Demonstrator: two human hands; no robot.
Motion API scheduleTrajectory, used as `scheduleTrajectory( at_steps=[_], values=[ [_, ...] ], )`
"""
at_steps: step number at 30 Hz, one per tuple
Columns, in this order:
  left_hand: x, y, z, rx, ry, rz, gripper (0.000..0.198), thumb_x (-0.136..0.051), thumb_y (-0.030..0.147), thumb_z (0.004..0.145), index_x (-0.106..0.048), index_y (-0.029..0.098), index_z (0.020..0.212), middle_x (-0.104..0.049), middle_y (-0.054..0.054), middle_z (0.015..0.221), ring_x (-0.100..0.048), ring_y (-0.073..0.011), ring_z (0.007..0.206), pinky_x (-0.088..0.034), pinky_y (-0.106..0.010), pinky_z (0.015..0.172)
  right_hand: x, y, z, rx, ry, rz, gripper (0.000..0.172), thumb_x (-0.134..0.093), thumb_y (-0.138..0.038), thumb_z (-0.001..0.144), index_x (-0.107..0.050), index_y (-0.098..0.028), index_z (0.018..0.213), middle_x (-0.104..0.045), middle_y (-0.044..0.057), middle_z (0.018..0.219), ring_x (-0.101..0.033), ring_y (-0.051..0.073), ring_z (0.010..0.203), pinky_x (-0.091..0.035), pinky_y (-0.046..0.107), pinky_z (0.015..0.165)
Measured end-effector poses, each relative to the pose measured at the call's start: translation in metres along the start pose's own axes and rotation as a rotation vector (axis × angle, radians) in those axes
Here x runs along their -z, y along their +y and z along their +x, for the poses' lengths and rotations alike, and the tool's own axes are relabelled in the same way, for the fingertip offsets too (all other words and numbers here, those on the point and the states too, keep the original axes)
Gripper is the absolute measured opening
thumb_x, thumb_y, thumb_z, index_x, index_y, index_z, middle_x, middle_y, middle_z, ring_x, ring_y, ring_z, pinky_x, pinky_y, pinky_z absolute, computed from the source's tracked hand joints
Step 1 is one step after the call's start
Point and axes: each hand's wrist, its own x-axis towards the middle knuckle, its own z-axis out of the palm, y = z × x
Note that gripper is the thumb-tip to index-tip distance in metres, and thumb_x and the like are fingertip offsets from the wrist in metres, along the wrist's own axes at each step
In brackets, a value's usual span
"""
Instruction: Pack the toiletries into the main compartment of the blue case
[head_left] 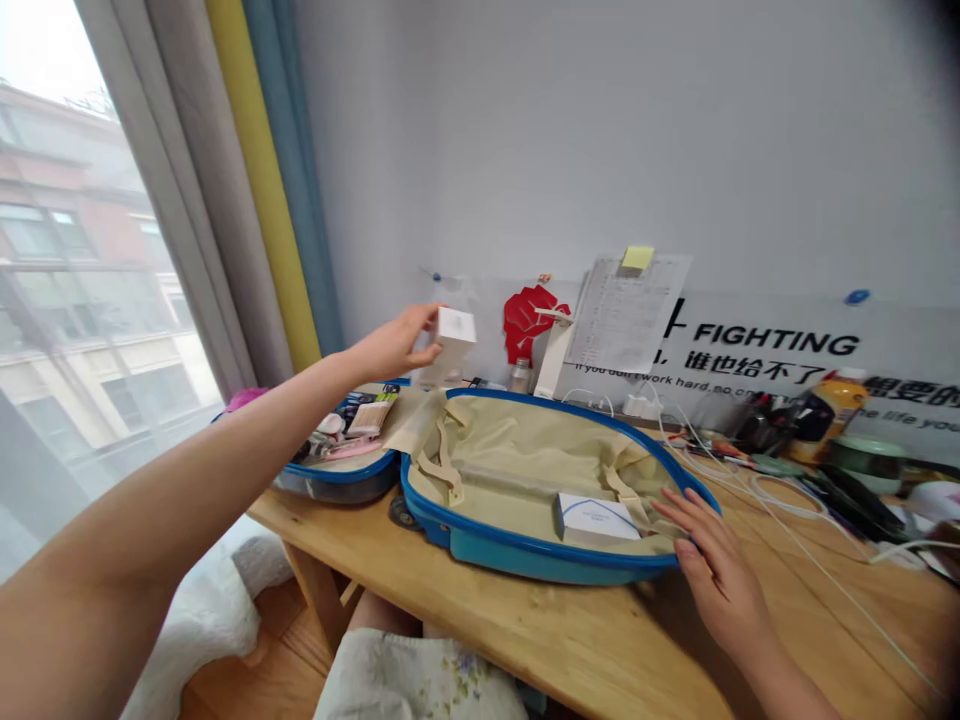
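Note:
My left hand [409, 342] is closed on a small white box [456, 328], held up above the far side of the suitcase near the wall. Below lies an open blue suitcase [540, 562] with a beige lining and straps. A white box with a blue line [596, 517] rests inside it at the near right. My right hand [712, 565] has its fingers stretched over the suitcase's right rim and seems to touch it. In the suitcase's left half [341, 486] lie cotton swabs [370, 417] and several small items.
Behind the suitcase stand a small bottle [520, 376] and a white upright lamp-like object [553, 358]. White cables [787, 500] run across the wooden table [577, 625] on the right, beside an orange-yellow bottle [829, 415] and clutter. Curtains [247, 200] hang at the left.

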Motion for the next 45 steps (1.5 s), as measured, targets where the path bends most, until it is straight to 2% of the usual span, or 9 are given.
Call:
scheduleTrajectory(
  at_steps=[2,5,7,10,15,23,30,45],
  values=[
    [-0.010,0.037,0.004,-0.113,-0.060,-0.126,0.059,-0.049,0.037,0.083,-0.034,0.015,0.136,-0.051,-0.015,0.125,-0.056,-0.0225,0.109,-0.042,-0.038,0.098,-0.001,0.001,0.000,-0.016,0.004,0.013,0.039,-0.035,-0.041,0.093,-0.060,-0.024,0.118,-0.060,0.009,0.127,-0.044,0.029,0.130,-0.043,0.055,0.099],
    [-0.034,0.082,0.002,-0.219,-0.220,-0.191,0.055,-0.049,0.038,0.085,-0.036,0.016,0.135,-0.055,-0.014,0.121,-0.057,-0.0212,0.105,-0.045,-0.034,0.092,-0.002,0.001,-0.001,-0.055,0.014,0.038,0.040,-0.036,-0.044,0.092,-0.061,-0.024,0.116,-0.060,0.009,0.126,-0.045,0.029,0.130,-0.043,0.054,0.099],
    [-0.051,0.101,-0.003,-0.243,-0.333,-0.146,0.058,-0.050,0.039,0.086,-0.034,0.016,0.136,-0.054,-0.014,0.122,-0.058,-0.0223,0.105,-0.045,-0.033,0.090,-0.003,0.000,-0.001,-0.069,0.018,0.053,0.040,-0.037,-0.044,0.092,-0.062,-0.025,0.116,-0.060,0.008,0.126,-0.044,0.029,0.130,-0.043,0.054,0.100],
    [-0.075,0.116,-0.008,-0.275,-0.439,-0.072,0.061,-0.051,0.039,0.086,-0.031,0.016,0.139,-0.051,-0.014,0.128,-0.057,-0.0235,0.108,-0.044,-0.032,0.090,-0.002,-0.002,-0.001,-0.069,0.024,0.062,0.037,-0.038,-0.042,0.092,-0.061,-0.025,0.115,-0.060,0.008,0.127,-0.044,0.029,0.130,-0.042,0.054,0.100],
    [-0.096,0.126,-0.011,-0.293,-0.497,-0.009,0.062,-0.049,0.042,0.088,-0.030,0.017,0.141,-0.052,-0.013,0.127,-0.058,-0.0242,0.108,-0.044,-0.031,0.090,-0.001,-0.004,0.000,-0.077,0.009,0.064,0.038,-0.038,-0.043,0.092,-0.062,-0.024,0.115,-0.060,0.009,0.126,-0.045,0.028,0.130,-0.043,0.054,0.100],
    [-0.103,0.135,-0.011,-0.259,-0.601,0.116,0.063,-0.049,0.042,0.088,-0.030,0.015,0.142,-0.053,-0.014,0.127,-0.060,-0.0251,0.104,-0.045,-0.032,0.086,0.002,-0.008,0.002,-0.119,-0.010,0.093,0.040,-0.039,-0.046,0.091,-0.063,-0.025,0.114,-0.060,0.008,0.126,-0.044,0.028,0.131,-0.041,0.053,0.103],
    [-0.114,0.134,-0.009,-0.268,-0.652,0.199,0.064,-0.049,0.044,0.088,-0.030,0.016,0.143,-0.054,-0.014,0.127,-0.061,-0.0258,0.106,-0.044,-0.034,0.091,0.002,-0.008,0.002,-0.096,-0.012,0.077,0.038,-0.039,-0.043,0.091,-0.062,-0.025,0.116,-0.059,0.008,0.128,-0.043,0.028,0.131,-0.041,0.053,0.103],
    [-0.154,0.139,-0.005,-0.306,-0.755,0.250,0.054,-0.054,0.045,0.086,-0.046,0.016,0.130,-0.059,-0.017,0.119,-0.062,-0.0294,0.104,-0.047,-0.041,0.086,0.004,-0.011,0.003,-0.114,-0.019,0.074,0.039,-0.039,-0.043,0.091,-0.063,-0.024,0.115,-0.060,0.009,0.127,-0.044,0.028,0.131,-0.040,0.054,0.104]
  ],
)
